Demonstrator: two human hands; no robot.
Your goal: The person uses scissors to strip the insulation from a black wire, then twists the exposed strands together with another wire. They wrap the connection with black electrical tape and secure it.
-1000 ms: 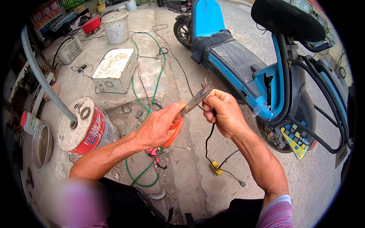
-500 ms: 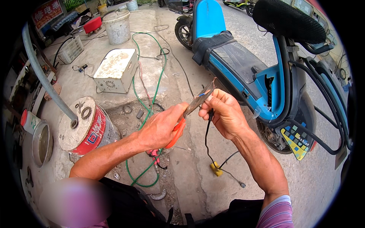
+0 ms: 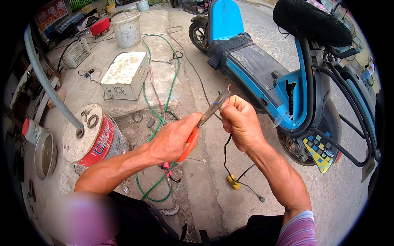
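Observation:
My left hand (image 3: 174, 137) is closed round the orange handles of a pair of scissors (image 3: 189, 146). Their dark blades point up and away, toward the fingers of my right hand (image 3: 243, 123). That hand pinches the end of a black cable (image 3: 225, 153), which hangs down below it to the ground. A thin blue wire (image 3: 214, 103) lies against the blades, and a reddish, copper-coloured wire end (image 3: 229, 87) sticks up beyond them. Whether the blades are closed on a wire I cannot make out. My right fingertips hide the place where the wires leave the cable.
A blue and black electric scooter (image 3: 262, 74) stands at the right. On the concrete are a white metal box (image 3: 123, 78), a green hose (image 3: 177, 69), a yellow piece (image 3: 234, 183) and a cable plug (image 3: 261, 199). A red drum (image 3: 98, 141) with a metal pole stands left.
My right hand has turned and its fingers have closed more tightly by the blades. The black cable below it has swung slightly right. My left hand and the scissors have hardly moved.

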